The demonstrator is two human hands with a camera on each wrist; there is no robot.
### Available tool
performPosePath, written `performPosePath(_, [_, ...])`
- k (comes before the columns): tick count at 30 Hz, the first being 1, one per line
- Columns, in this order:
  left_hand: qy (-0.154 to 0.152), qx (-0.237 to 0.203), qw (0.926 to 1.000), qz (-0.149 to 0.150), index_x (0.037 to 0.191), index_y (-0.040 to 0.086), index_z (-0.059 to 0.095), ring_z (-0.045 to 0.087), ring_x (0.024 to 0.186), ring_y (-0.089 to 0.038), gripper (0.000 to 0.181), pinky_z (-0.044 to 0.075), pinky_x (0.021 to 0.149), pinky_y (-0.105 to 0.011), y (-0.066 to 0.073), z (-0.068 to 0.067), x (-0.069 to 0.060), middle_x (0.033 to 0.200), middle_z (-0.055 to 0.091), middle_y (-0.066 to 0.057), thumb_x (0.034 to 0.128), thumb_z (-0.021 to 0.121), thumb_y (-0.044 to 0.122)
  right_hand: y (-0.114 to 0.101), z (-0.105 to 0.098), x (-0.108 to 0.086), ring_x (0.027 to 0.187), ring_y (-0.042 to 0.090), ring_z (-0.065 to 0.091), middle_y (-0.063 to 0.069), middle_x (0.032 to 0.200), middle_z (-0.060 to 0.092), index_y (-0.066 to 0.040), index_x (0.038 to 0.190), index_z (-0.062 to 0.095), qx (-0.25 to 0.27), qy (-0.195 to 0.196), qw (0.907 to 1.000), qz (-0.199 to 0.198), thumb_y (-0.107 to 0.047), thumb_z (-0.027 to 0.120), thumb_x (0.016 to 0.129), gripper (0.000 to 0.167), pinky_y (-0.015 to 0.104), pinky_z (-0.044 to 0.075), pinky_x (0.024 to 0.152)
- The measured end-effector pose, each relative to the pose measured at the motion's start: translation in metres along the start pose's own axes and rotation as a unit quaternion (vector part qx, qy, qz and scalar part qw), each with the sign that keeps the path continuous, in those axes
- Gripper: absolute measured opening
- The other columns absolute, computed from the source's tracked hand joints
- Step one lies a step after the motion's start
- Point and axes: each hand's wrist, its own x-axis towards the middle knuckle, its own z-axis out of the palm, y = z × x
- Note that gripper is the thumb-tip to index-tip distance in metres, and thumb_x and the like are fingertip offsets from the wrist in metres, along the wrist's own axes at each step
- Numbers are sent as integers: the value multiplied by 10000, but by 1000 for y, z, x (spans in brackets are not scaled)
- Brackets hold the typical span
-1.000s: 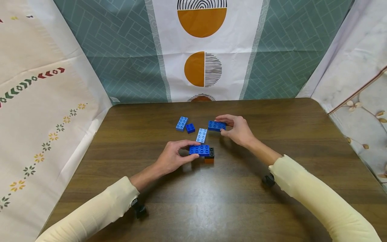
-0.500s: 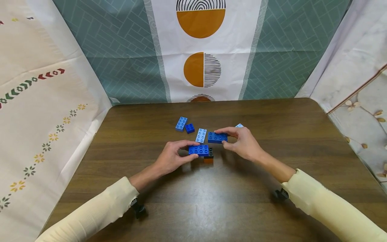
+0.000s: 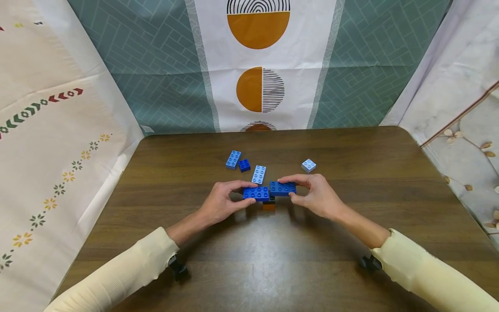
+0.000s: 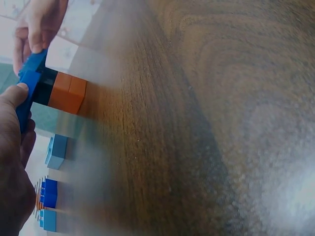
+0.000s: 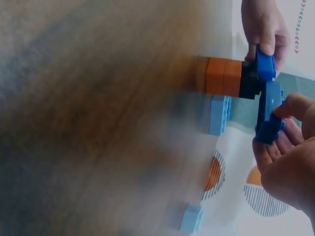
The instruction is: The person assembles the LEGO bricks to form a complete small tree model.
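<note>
In the head view my left hand (image 3: 220, 201) pinches a bright blue toy brick (image 3: 256, 193) between thumb and fingers. The brick sits on the left part of a small stack, whose black brick (image 4: 45, 84) rests above orange bricks (image 5: 222, 76). From the other side my right hand (image 3: 319, 197) pinches a second, slightly duller blue brick (image 3: 283, 188) by its right end. The inner ends of both blue bricks meet over the stack. Whether the right one is seated on the black brick or just above it, I cannot tell.
Behind the hands on the wooden table (image 3: 257, 268) lie a light blue brick (image 3: 259, 174), a small dark blue brick (image 3: 244, 165) and a medium blue brick (image 3: 233, 160). A small pale blue brick (image 3: 309, 165) lies beyond the right hand. Patterned cloths hang around the table.
My right hand has brought its blue brick toward me, up to the left hand's brick above the stack. The small pale blue brick has come into view behind it. My left hand stays put.
</note>
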Motion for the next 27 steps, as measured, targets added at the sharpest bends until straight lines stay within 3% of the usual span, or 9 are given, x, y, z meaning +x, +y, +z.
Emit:
performPosePath(9, [-22,0,10000,-30,1324,141,746,721,1111,-150,360,606,945,-423,0,1,-1,1291,748,-28,978,810,219,-1,6,-5,1229,299,657,79,1291,744,-113,1297,767,-153,-32,9998,-129,122,744,893,468,597,484,1095])
performPosePath(21, [-7,-25,10000,-69,1318,151,752,722,1087,-145,363,614,928,-437,0,1,0,1282,750,-27,968,821,218,-1,9,-6,1233,281,679,73,1289,749,-107,1292,774,-618,72,9972,-407,124,749,874,478,586,537,1002])
performPosePath(24, [0,-16,10000,-54,1317,147,753,725,1081,-145,364,615,925,-438,0,1,1,1277,752,-33,967,823,218,-2,9,-6,1254,280,671,66,1302,744,-97,1296,772,-721,38,9965,-425,125,753,876,475,538,543,947])
performPosePath(27, [16,-15,10000,-32,1314,145,754,727,1075,-143,363,616,923,-439,0,1,1,1270,755,-34,965,825,214,-2,9,-6,1221,268,679,66,1312,740,-90,1301,768,-850,-16,9954,-451,118,757,878,471,456,535,808])
